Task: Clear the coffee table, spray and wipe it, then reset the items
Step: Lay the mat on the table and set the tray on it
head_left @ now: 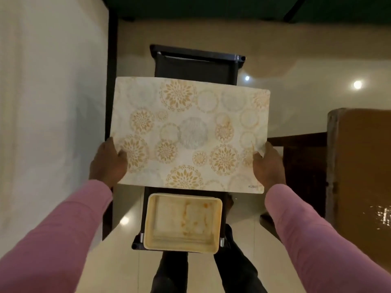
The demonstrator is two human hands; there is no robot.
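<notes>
Right now both hands grip a floral placemat [190, 134] by its near corners, left hand [108, 163] & right hand [267, 166], held flat above a dark table [194, 64]; cream tray [183, 225] sits below it.

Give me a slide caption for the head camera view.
Both hands hold a floral placemat above a small dark table.

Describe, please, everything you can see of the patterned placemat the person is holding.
The placemat is a thin, flat rectangle with rounded corners, cream with gold and grey floral medallions; it looks like plastic or vinyl. Small lettering sits near one corner. It is held roughly level above the small dark table, the left hand and right hand gripping opposite edges at its near end. It covers most of the tabletop.
</notes>
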